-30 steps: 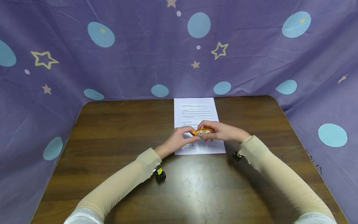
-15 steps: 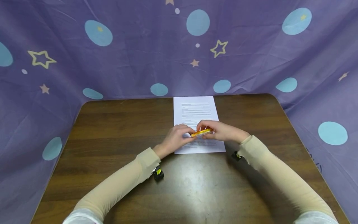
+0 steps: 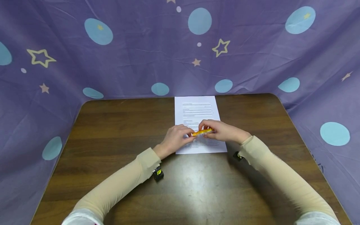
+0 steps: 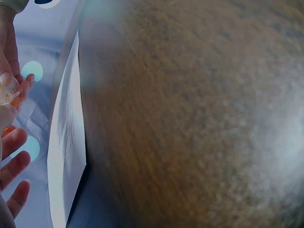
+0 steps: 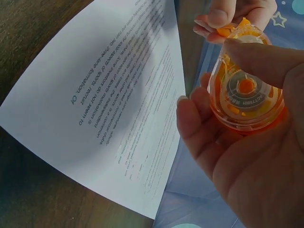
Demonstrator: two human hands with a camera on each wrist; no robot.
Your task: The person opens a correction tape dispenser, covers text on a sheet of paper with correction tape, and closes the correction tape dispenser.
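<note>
An orange correction tape with a clear casing [image 5: 237, 111] is held between both hands, above the printed sheet [image 3: 197, 109]. My right hand [image 3: 226, 132] grips its round body, thumb on the casing in the right wrist view. At the narrow end, my left hand [image 3: 175, 137] pinches the small orange tip [image 5: 226, 31] between thumb and finger. In the head view the correction tape [image 3: 203, 132] is seen almost edge-on. Part of it shows at the edge of the left wrist view, where the other left fingers [image 4: 14, 164] spread apart.
The white paper lies flat on a brown wooden table [image 3: 121, 131], reaching its far edge. A purple curtain [image 3: 135, 56] with stars and blue dots hangs behind and at the sides. A small black wrist camera [image 3: 158, 173] hangs under the left sleeve.
The correction tape has turned from showing its broad clear side to nearly edge-on in the head view. Both hands stay close together over the paper, the left shifted slightly left.
</note>
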